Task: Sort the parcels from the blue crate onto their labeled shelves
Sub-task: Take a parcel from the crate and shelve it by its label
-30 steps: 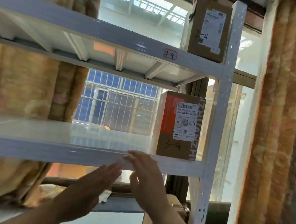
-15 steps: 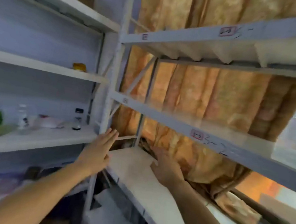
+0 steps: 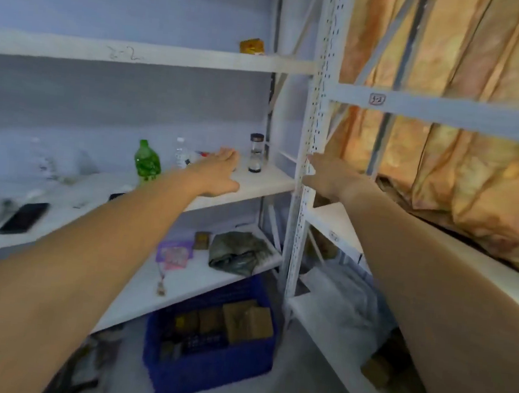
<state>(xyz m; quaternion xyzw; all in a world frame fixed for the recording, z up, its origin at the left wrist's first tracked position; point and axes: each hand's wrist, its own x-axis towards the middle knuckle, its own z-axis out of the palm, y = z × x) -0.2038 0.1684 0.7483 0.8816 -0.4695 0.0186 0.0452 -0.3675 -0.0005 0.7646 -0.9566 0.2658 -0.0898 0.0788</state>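
The blue crate [image 3: 203,371] stands on the floor at the corner between two white shelving units, with several brown cardboard parcels [image 3: 246,320] inside. Both my arms stretch forward above it. My left hand [image 3: 219,172] hovers flat with straight fingers over the left unit's middle shelf [image 3: 263,180] and holds nothing. My right hand [image 3: 329,177] is stretched out, empty, beside the perforated white upright [image 3: 313,138]. A shelf beam on the left carries the handwritten mark 2-2 [image 3: 124,54]; a beam on the right carries a small label tag [image 3: 377,99].
A green bottle [image 3: 147,161], a clear bottle [image 3: 180,154], a small dark-capped jar [image 3: 255,153] and a black phone [image 3: 24,217] sit on the left middle shelf. A folded grey-green bag [image 3: 237,251] and pink packet [image 3: 174,253] lie lower down. An orange curtain [image 3: 463,171] hangs behind the right unit.
My view has swung left and down from the right unit's boxed shelves to the corner, bringing the blue crate into sight. Both hands left the shelf edge and now reach forward, empty.
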